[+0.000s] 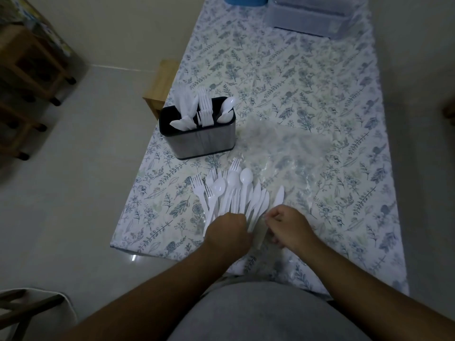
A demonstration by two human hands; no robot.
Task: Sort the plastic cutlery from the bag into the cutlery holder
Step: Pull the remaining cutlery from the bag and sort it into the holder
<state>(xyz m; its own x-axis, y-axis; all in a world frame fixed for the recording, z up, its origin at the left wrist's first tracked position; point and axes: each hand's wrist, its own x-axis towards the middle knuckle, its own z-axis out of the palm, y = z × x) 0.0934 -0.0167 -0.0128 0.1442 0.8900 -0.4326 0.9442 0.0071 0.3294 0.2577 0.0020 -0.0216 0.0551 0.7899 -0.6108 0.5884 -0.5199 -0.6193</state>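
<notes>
Up near the counter's left edge (128,225) I see the cutlery holder (199,141), a dark-rimmed oblong tub with brushed metal walls, standing upright. It has three compartments: knives on the left, forks (204,107) in the middle, spoons (227,108) on the right, all white plastic with heads up.

Closer to the near edge, a fan of loose cutlery (236,190) lies flat on the counter, forks at its left, spoons in the middle, knives at its right, handles converging toward my hands. A crumpled clear plastic bag (283,153) lies just right of the holder and beyond the fan, touching it.

My left hand (227,232) has its fingers curled over the gathered handles, gripping them. My right hand (289,227) is curled too, pinching what looks like a knife handle at the fan's right side.

Open flowered tablecloth stretches along the right edge and toward the far end, where a clear plastic box (310,18) sits.
</notes>
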